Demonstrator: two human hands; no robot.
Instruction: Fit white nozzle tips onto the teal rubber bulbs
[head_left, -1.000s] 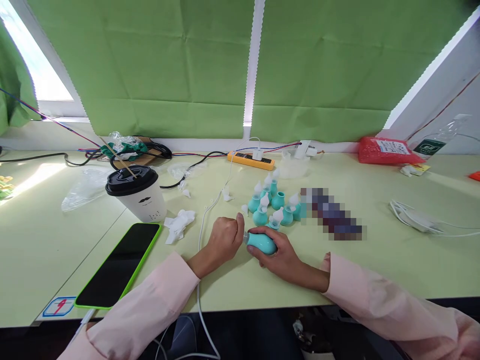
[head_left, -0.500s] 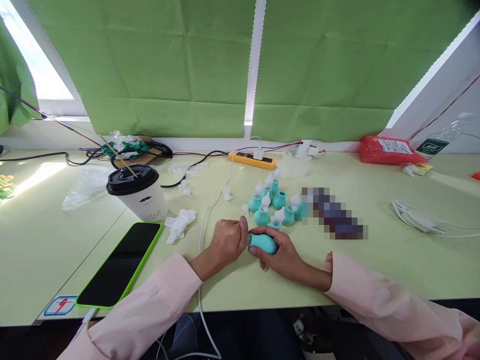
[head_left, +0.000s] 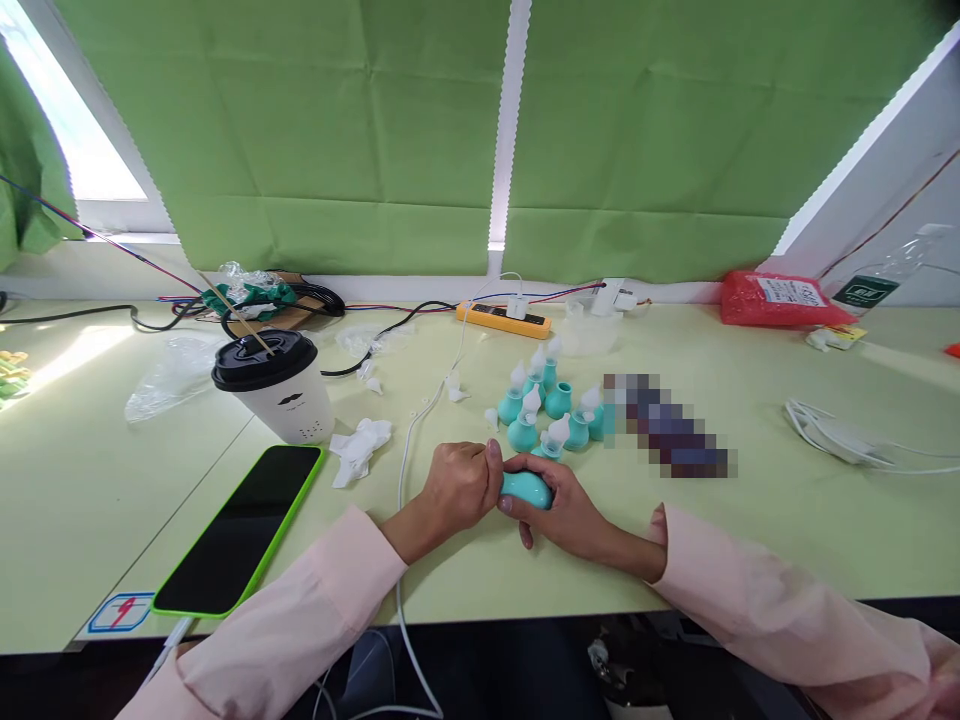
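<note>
In the head view my right hand (head_left: 559,503) grips a teal rubber bulb (head_left: 527,489) of a nasal aspirator, lying sideways with its neck to the left. My left hand (head_left: 463,485) is closed in a fist against that neck end; whatever it holds is hidden inside the fingers. Just beyond the hands, several teal bulbs with clear pointed tips stand in a cluster, among them a nearer aspirator (head_left: 523,430). One bulb (head_left: 559,401) in the group has no tip on it. A loose clear tip (head_left: 491,418) lies left of the cluster.
On the left are a lidded paper cup (head_left: 289,405), a phone in a green case (head_left: 238,530) and a crumpled tissue (head_left: 360,450). A white cable (head_left: 409,450) runs past my left hand. At the back sit an orange power strip (head_left: 502,320) and a red package (head_left: 776,300).
My left fist has shifted slightly right and now presses against my right fingers, covering the bulb's neck. The bulb stays in my right hand.
</note>
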